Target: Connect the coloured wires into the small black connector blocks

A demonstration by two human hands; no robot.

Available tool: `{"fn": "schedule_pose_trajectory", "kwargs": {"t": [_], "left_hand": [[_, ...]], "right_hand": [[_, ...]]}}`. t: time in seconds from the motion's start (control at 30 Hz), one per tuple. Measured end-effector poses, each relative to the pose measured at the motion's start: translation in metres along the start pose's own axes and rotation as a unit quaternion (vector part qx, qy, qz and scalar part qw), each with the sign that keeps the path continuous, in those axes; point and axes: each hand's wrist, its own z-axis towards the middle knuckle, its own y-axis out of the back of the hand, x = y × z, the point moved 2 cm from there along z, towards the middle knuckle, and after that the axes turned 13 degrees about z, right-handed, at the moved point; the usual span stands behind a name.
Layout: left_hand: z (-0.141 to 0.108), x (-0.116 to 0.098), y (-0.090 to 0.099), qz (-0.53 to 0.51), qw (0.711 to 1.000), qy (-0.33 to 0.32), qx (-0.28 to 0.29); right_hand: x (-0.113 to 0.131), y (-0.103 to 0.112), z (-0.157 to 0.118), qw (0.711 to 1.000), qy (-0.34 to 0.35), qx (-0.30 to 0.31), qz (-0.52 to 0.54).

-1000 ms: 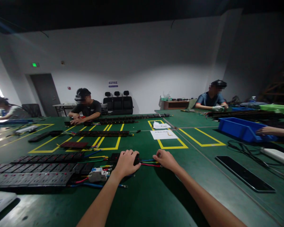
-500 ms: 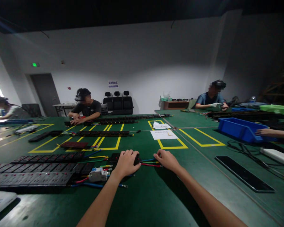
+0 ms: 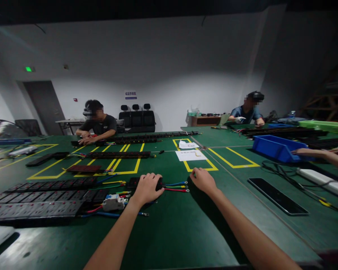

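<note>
My left hand (image 3: 148,188) is wrapped over a small black socket block (image 3: 133,182), which lies on the green table and is mostly covered by the palm. Blue, yellow-green and red wires (image 3: 175,186) with ring terminals stick out of the block's right side. Just right of those wire ends is my right hand (image 3: 203,180), its fingers curled together and apart from the terminals, with nothing visible in them. Left of the block, several rows of black socket strips (image 3: 42,202) lie side by side. A grey-white circuit breaker (image 3: 113,202) sits at their wired end.
A black phone-like slab (image 3: 277,197) lies to the right, near a white power strip (image 3: 323,182) and dark cables. Another person's hand (image 3: 301,152) touches a blue bin (image 3: 276,148). Paper sheets (image 3: 190,155) lie ahead. Co-workers sit across the table.
My right hand has come off the wire ends and moved slightly right, leaving the terminals in sight. My left hand stays on the block. The whole view has shifted a little.
</note>
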Motion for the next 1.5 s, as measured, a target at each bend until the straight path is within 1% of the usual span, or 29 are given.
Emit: {"fn": "schedule_pose_trajectory", "kwargs": {"t": [0.1,0.3,0.57,0.77,0.93,1.5], "left_hand": [[0.0008,0.0,-0.0007,0.007,1.0,-0.003,0.0],[0.0026,-0.0008,-0.0004,0.018,1.0,-0.007,0.007],[0.0037,-0.001,0.0004,0.02,1.0,-0.01,0.013],[0.004,-0.0023,0.0011,0.04,0.999,-0.006,0.009],[0.0046,-0.0019,0.0012,0.038,0.999,-0.01,0.008],[0.004,-0.0004,0.0001,0.028,0.999,-0.012,0.009]], "right_hand": [[-0.0017,0.0002,-0.0015,1.0,0.001,0.001,-0.014],[0.0051,-0.0029,-0.0051,0.999,0.008,0.046,-0.019],[0.0055,-0.0031,-0.0056,0.998,0.014,0.064,-0.011],[0.005,-0.0041,-0.0044,0.997,0.015,0.073,-0.038],[0.004,-0.0039,-0.0045,0.996,0.029,0.077,-0.04],[0.0,-0.0087,-0.0002,0.995,0.034,0.082,-0.045]]}}
